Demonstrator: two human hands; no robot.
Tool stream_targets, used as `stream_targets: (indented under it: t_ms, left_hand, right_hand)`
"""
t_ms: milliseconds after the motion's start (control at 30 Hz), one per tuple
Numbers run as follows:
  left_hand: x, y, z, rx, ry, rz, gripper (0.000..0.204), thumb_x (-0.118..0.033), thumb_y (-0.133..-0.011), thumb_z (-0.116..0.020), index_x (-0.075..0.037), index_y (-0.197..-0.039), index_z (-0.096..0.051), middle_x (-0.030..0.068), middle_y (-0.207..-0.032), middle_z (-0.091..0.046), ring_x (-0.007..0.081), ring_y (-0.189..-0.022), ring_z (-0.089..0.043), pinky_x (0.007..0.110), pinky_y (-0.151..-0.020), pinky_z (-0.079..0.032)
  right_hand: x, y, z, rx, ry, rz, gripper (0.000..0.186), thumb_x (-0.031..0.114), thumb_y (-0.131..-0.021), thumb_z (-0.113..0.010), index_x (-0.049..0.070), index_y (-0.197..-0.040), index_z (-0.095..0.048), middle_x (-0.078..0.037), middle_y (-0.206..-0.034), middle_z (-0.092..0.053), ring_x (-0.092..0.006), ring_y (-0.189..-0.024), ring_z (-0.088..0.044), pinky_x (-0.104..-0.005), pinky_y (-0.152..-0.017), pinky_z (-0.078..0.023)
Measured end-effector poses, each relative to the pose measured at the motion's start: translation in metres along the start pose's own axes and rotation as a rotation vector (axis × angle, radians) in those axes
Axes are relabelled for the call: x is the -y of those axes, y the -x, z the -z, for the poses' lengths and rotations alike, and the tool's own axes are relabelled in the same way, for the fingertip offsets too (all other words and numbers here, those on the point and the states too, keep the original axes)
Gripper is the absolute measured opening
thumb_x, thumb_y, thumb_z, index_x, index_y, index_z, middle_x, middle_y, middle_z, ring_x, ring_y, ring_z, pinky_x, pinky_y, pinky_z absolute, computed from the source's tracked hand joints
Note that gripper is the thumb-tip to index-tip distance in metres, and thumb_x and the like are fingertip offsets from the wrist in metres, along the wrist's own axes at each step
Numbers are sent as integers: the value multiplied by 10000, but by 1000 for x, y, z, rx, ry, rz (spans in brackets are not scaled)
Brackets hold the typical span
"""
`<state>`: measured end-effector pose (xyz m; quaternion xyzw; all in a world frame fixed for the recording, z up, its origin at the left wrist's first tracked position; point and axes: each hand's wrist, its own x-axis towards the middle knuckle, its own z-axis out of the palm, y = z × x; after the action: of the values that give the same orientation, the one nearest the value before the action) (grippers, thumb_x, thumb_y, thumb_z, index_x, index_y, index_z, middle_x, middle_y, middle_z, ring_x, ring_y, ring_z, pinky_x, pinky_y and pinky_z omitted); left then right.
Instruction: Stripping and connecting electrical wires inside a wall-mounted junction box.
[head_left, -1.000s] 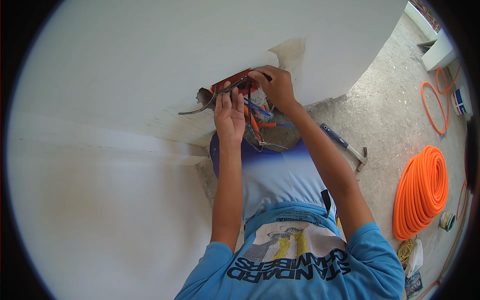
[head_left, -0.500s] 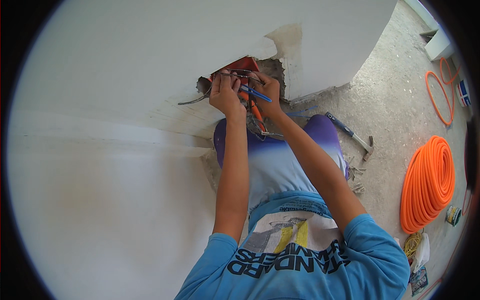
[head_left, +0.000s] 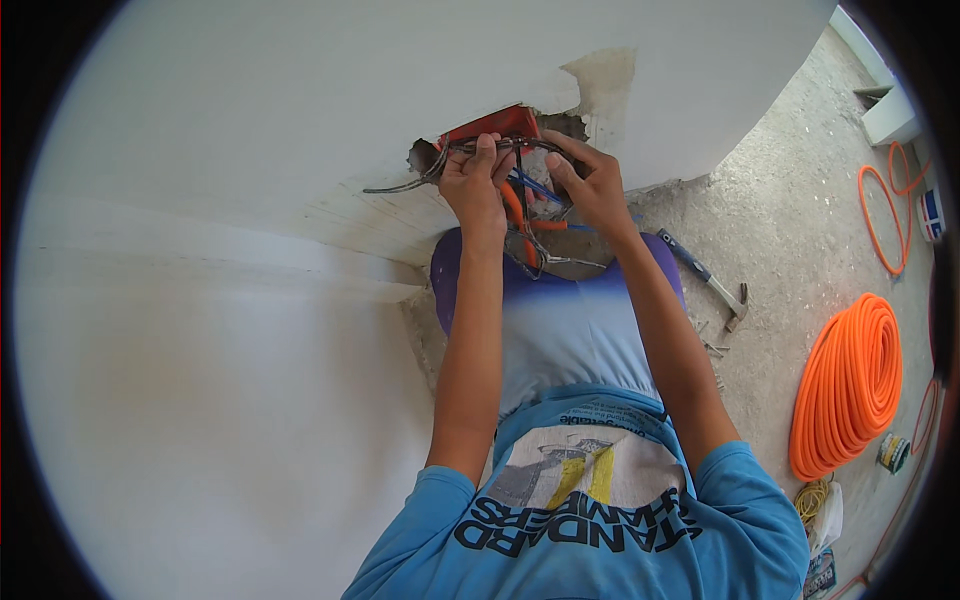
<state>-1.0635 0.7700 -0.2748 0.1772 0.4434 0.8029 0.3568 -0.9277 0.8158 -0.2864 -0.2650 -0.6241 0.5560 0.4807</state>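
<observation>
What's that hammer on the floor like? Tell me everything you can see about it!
The hammer has a dark blue handle grip, a paler grey shaft and a dark head that looks like metal, with a brownish end. It lies flat and slanted on the rough grey floor, to the right of the person's knee. The grip end is nearer the wall; the head is farther away. Nobody is holding it. The head's finer details are too small to make out.
</observation>
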Motion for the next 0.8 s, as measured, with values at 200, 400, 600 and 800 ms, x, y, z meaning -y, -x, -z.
stream_targets:
  t_ms: [200,400,600,800]
  left_hand:
    - [2,-6,-26,-143,80,-49,136,-87,-895,-628,-1,-927,-527,117,-949,-649,187,-807,-658,298,-693,-592]
    - [11,-19,-34,-115,-113,-162,135,-69,-912,-588,56,-963,-586,102,-952,-647,168,-791,-632,289,-689,-589]
    - [-21,-14,0,197,-1062,-347,304,-169,-836,-644,44,-1052,-627,154,-859,-691,252,-766,-664,376,-739,-510]
    - [-41,17,34,520,-1809,-586,204,-138,-842,-584,-78,-1015,-673,116,-969,-681,319,-908,-638,418,-800,-483]
  right_hand:
    - [-11,-15,-16,-285,652,448,230,161,-859,-650,48,-1056,-681,-96,-698,-578,-211,-616,-593,-311,-539,-457]
    - [-22,-35,-13,-160,727,349,203,218,-879,-629,28,-871,-698,-111,-641,-620,-228,-526,-614,-342,-504,-463]
    - [-18,-29,-44,-234,218,-245,348,309,-889,-624,-5,-755,-693,-101,-526,-605,-156,-440,-602,-301,-463,-469]
    - [-51,-41,-76,-427,272,-169,375,292,-833,-670,-21,-627,-660,-195,-513,-560,-347,-489,-590,-419,-504,-452]
